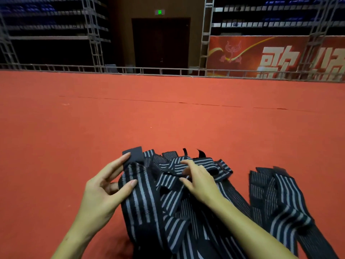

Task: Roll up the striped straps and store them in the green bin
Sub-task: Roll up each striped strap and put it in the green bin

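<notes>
The left hand [104, 191] pinches one striped strap [139, 195] near its dark end tab; the right hand [199, 179] rests loosely on the tangled strap pile [186, 217], cut off at the near edge, on red carpet [168, 118].

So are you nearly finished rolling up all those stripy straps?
Not nearly. No rolled strap shows yet, and the green bin is not in view. The striped straps lie in a loose tangled pile on the red floor, with more to the right. The left hand pinches one strap near its plain black tab; the right hand rests on the pile. All the rolling and storing is left.
</notes>
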Motion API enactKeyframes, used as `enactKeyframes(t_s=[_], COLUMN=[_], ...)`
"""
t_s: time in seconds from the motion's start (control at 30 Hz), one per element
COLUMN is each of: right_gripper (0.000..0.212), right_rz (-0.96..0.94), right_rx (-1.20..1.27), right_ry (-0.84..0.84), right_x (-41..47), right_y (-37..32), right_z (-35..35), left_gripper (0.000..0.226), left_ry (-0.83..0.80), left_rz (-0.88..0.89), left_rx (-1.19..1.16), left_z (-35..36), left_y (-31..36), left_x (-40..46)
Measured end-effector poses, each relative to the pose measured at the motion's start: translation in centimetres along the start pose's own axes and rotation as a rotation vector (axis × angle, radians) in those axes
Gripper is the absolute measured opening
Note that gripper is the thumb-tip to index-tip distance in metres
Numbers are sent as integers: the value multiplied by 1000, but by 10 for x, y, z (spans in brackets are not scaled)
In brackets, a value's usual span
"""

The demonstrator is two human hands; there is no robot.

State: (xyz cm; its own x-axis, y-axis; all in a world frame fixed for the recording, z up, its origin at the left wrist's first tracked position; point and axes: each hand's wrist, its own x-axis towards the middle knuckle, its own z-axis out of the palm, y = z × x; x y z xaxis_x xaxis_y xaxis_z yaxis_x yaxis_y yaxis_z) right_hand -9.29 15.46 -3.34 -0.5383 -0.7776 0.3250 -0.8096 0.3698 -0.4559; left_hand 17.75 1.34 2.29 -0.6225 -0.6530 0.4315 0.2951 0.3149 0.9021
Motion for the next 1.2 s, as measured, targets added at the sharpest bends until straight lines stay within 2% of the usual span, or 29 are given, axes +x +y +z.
enactKeyframes(t_s=[0.23, 0.37, 0.5, 0.63, 0.83, 1.0, 1.2], right_gripper=[56, 51, 52, 56, 52, 48, 44], right_rz=[-32, -52, -19, -44, -153, -239, -184], right_rx=[-173, -91, 367, 606, 758, 783, 784], right_ry=[-7, 59, 217, 304, 340, 271, 229], right_x=[59, 65, 46, 9, -51, -94, -136], right_y=[-5, -8, -25, -62, -125, -166, -160], right_z=[53, 54, 3, -86, -204, -252, -261], left_gripper=[64, 63, 62, 61, 70, 81, 43], left_ry=[-25, -14, 13, -12, -132, -273, -408], left_rz=[-18, 0, 6, 43, 119, 180, 170], left_rx=[69, 95, 62, 96, 136, 86, -4], left_z=[-5, -7, -1, 15, 43, 85, 122], left_y=[-22, -22, -18, 7, 58, 100, 117], left_x=[12, 16, 19, 19, 15, 1, -25])
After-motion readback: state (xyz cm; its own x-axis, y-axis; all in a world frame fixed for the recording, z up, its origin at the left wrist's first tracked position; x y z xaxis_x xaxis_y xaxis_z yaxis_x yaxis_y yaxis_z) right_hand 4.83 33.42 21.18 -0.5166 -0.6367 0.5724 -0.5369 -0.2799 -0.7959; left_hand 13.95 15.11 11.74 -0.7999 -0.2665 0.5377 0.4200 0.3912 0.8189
